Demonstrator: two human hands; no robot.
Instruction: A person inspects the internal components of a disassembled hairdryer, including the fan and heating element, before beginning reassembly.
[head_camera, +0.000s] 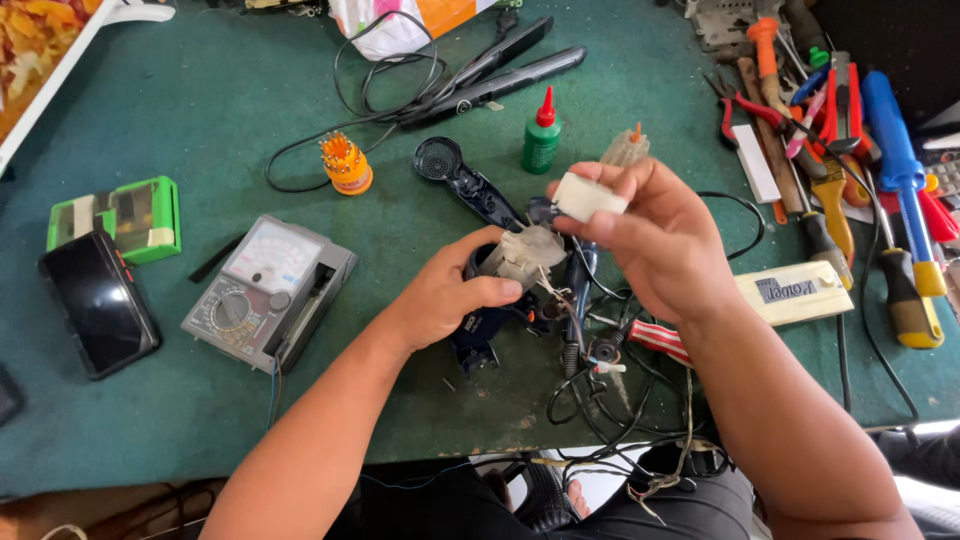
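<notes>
Near the middle of the green tabletop (200, 110), toward its near edge, the person's left hand (445, 295) wraps its fingers (492, 290) around a small grey motor assembly (525, 252), holding it down against the dark blue appliance shell (478, 335) it seems to belong to; that grip looks meant to keep the loose wires steady while the part is out of its housing. The right hand (655, 235) is lifted above it, its fingers pinched narrow on a small white rectangular block (588, 196), raised toward the camera as if for a closer look, with what seems a clear, orange-tipped piece (626, 147) showing just behind the knuckles; whether the hand also holds that piece cannot be told. A tangle of black wires (590, 400) spills from the shell over the near edge. The other half of the casing (462, 180), with its round grille, lies just beyond, apart from the hands. To the left, within easy reach, sits a grey analogue meter (268, 290), and nearer the left edge a black phone (98, 303) and a green box (118, 215). An orange bit holder (346, 165) and a green bottle with a red nozzle (541, 135) stand behind the work, and a hair straightener (495, 75) lies toward the far edge. Screwdrivers and pliers (850, 150) crowd the right edge, laid roughly side by side.
</notes>
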